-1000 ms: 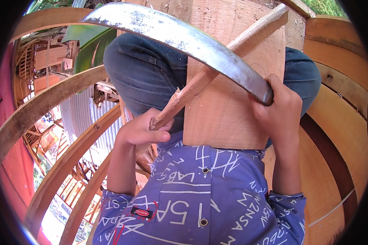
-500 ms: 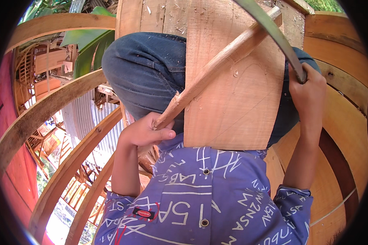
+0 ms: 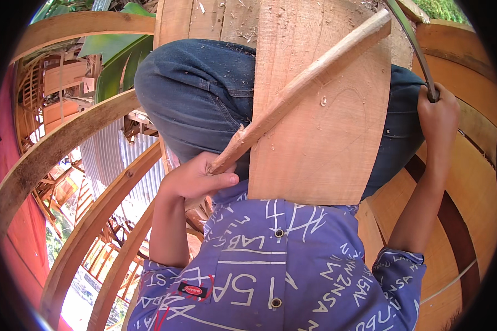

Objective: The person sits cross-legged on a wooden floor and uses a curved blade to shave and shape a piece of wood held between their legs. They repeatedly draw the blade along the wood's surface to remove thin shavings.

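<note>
My left hand (image 3: 193, 177) is closed round the lower end of a rough wooden stick (image 3: 301, 95). The stick slants up to the right across a wide flat board (image 3: 320, 154), which lies over my lap. In my right hand (image 3: 440, 113), out past the board's right edge, is the grip of a machete (image 3: 413, 41). Its long, dark, curved blade points up and away, apart from the stick, and its far end runs out of view at the top. Faint curved lines and a small wood curl (image 3: 323, 101) show on the board.
Curved wooden ribs (image 3: 66, 146) rise on my left, with corrugated metal sheet (image 3: 113, 160) and stacked timber beyond. Curved planks (image 3: 453, 220) form a wall on my right. Wood chips lie on the planks (image 3: 204, 25) ahead. A green leaf (image 3: 116, 52) hangs at the far left.
My right hand has moved outward to the right with the machete, so its blade has swung off the stick and board. My left hand and the stick stay nearly where they were.
</note>
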Available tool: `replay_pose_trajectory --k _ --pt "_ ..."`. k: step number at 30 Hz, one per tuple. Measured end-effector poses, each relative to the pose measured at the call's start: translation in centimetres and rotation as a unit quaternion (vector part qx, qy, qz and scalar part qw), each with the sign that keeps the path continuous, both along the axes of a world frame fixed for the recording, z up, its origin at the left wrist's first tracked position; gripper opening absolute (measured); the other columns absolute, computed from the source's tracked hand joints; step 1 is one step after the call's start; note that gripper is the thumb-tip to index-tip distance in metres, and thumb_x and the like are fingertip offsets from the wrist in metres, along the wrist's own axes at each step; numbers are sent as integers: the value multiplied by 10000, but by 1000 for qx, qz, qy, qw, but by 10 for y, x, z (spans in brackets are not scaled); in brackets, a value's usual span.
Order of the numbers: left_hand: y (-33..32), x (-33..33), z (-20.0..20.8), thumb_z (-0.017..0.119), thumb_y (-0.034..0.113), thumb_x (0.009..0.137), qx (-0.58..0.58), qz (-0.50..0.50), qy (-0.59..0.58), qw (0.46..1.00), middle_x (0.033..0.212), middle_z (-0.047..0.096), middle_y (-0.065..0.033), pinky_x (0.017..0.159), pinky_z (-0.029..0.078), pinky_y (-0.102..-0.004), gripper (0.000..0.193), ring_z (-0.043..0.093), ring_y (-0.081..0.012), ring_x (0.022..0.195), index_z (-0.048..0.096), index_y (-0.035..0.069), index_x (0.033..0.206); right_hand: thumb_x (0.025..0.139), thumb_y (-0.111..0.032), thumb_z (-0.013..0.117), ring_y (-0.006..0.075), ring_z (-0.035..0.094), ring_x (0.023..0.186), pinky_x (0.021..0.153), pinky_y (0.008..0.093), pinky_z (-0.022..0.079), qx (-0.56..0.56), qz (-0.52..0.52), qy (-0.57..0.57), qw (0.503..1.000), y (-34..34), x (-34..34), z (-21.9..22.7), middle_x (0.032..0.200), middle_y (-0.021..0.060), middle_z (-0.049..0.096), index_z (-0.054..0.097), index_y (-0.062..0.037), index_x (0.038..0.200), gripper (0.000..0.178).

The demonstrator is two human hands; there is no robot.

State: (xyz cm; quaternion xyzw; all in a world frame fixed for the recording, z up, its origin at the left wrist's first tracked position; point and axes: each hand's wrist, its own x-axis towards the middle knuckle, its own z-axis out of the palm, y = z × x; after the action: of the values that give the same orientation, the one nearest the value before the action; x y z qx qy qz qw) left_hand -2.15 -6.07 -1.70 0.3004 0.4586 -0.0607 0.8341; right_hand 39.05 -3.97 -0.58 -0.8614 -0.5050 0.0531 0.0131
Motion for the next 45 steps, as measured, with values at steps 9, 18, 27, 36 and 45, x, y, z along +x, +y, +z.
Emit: replay_pose_trajectory --k 9,18,27,36,45 --pt "5 -6 4 622 372 880 -65 1 -19 998 544 377 37 394 217 -215 395 328 -36 452 447 73 690 814 -219 615 270 477 516 566 358 414 36 -50 92 994 -11 -26 -4 571 165 502 643 36 873 263" --pt "3 -15 -3 591 377 902 -105 15 -52 993 515 351 44 371 197 -215 405 302 -34 407 408 85 690 667 -128 592 366 590 660 593 424 448 -15 105 110 988 -16 -86 11 700 203 596 641 1 805 195" --pt "-2 -13 -7 581 375 910 -85 32 -34 995 510 349 49 368 207 -212 400 312 -28 402 402 90 692 730 -189 594 381 595 705 629 462 459 11 63 41 997 1 -50 0 734 180 624 647 -28 782 177" --pt "-1 -17 -10 579 362 912 -98 47 -54 993 523 355 48 378 221 -208 394 316 -34 415 404 94 684 597 -133 614 380 586 690 613 444 464 -30 137 36 989 0 -79 -2 692 181 604 618 -27 735 174" --pt "1 -4 -14 586 374 906 -61 24 -5 998 539 368 42 389 245 -221 395 323 -40 430 426 86 688 622 -133 607 380 595 701 630 438 477 -51 124 55 989 4 -92 2 701 182 614 636 -25 761 179"
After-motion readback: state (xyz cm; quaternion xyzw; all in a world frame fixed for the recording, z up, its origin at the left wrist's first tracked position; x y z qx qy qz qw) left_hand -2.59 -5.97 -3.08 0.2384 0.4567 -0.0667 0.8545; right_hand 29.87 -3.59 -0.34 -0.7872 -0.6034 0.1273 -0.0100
